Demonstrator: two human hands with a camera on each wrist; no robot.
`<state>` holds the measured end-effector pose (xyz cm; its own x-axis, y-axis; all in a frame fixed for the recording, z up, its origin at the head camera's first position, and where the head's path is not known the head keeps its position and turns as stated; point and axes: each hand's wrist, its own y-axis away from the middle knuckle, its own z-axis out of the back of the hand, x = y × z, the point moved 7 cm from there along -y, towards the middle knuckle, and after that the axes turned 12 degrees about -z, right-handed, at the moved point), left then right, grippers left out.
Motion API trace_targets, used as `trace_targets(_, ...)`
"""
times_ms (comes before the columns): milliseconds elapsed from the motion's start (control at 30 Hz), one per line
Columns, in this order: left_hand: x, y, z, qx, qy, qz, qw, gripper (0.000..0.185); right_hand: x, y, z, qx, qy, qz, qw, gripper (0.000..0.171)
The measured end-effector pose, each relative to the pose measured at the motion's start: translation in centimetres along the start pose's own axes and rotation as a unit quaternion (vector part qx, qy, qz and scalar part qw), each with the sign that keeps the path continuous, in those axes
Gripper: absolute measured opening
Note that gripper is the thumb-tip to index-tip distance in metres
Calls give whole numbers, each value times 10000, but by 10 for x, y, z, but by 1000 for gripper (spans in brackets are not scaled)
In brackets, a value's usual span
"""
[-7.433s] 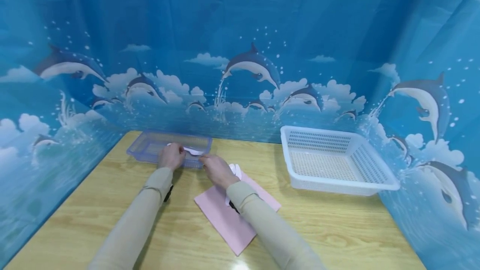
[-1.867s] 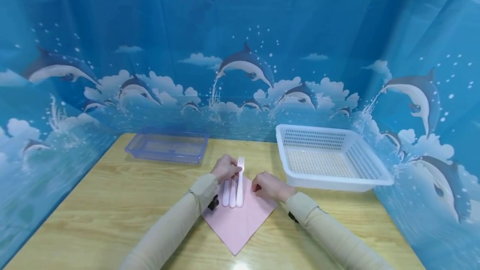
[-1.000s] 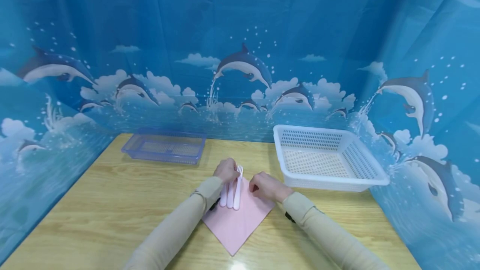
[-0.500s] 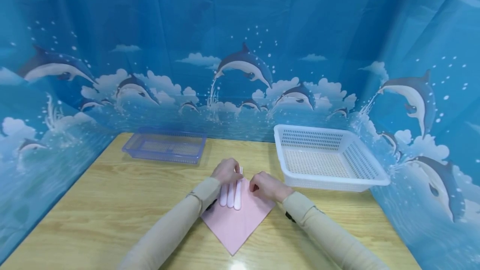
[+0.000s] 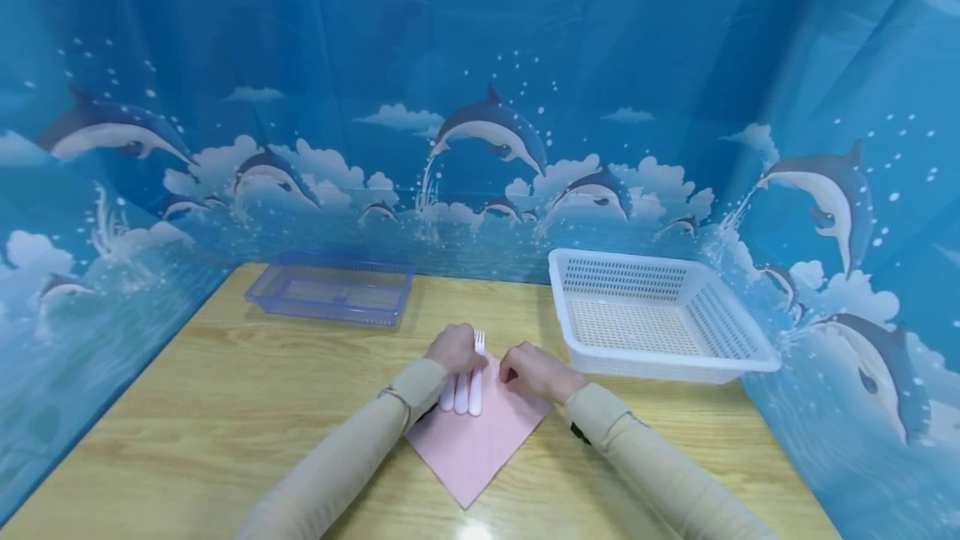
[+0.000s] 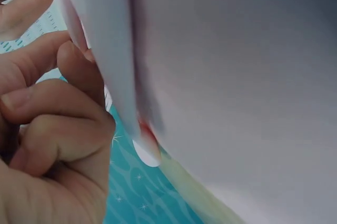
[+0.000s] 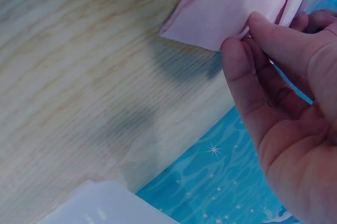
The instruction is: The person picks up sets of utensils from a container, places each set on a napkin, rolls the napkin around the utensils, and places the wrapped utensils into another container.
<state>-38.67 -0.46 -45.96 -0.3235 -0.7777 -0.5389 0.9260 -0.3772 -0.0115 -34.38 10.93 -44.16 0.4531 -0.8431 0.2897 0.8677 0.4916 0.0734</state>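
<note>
A pink napkin [image 5: 480, 440] lies as a diamond on the wooden table [image 5: 225, 407]. Three white plastic utensils [image 5: 467, 394] lie side by side on its upper part, fork tines [image 5: 479, 340] pointing away from me. My left hand [image 5: 453, 348] covers their far ends with its fingers [image 6: 52, 108] curled against the white plastic [image 6: 105, 50]. My right hand [image 5: 532, 372] sits at the napkin's right corner. In the right wrist view its thumb and fingertips [image 7: 245, 34] pinch the napkin's edge [image 7: 237, 3].
A shallow blue tray [image 5: 330, 292] stands at the back left of the table. A white perforated basket [image 5: 675, 365] stands at the back right, just beyond my right hand. A blue dolphin-print curtain surrounds the table on three sides.
Earlier both hands were at the blue tray with a white utensil; now the utensils lie on the napkin. Over the last second the hands have barely shifted.
</note>
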Motion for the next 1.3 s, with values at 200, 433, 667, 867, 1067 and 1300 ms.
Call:
trace_targets(200,4,-3,0,-39,-71,-8,10000,19,0,-1,-1,60,-47,-64,10000,14)
trace_targets(433,4,0,4,-127,47,-44,9999,20,0,-3,-2,123,-49,-179,9998,13)
trace_targets(667,15,6,14,-311,397,84,9987,28,3,-1,-1,25,46,37,10000,12)
trace_targets(867,26,20,26,-472,757,9,9960,26,-1,2,-3,35,159,-36,9999,13)
trace_targets(1067,31,35,31,-420,453,-149,9980,30,0,7,-6,59,277,182,9994,13)
trace_targets(1300,27,51,26,20,410,-402,9983,17,3,12,-6,-38,187,491,9986,14)
